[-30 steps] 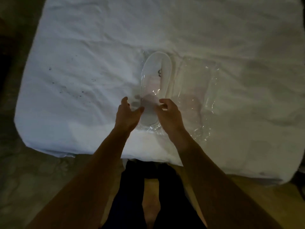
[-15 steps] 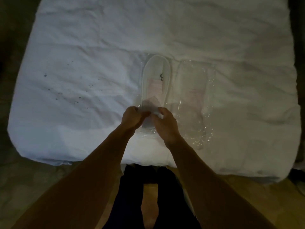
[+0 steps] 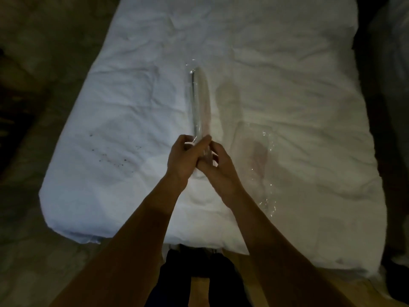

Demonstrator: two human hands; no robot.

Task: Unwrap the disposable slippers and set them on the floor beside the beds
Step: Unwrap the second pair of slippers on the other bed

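Observation:
A white disposable slipper pack (image 3: 200,103) in clear plastic is lifted off the bed and turned on edge, so I see it as a narrow strip pointing away from me. My left hand (image 3: 182,159) and my right hand (image 3: 218,168) are pressed together at its near end, both gripping the wrapper. A second clear plastic wrapper (image 3: 256,156) lies flat on the bed to the right of my hands; whether it holds a slipper I cannot tell.
The white bed (image 3: 287,74) has a crumpled sheet with small dark specks (image 3: 110,156) at the left. Patterned carpet (image 3: 44,74) lies left of the bed and wooden floor (image 3: 332,291) shows at the near edge. My legs stand against the bed's foot.
The slipper pack lay flat on the bed; it is now raised and turned on edge. My hands have closed together on its near end. The view has shifted forward over the bed.

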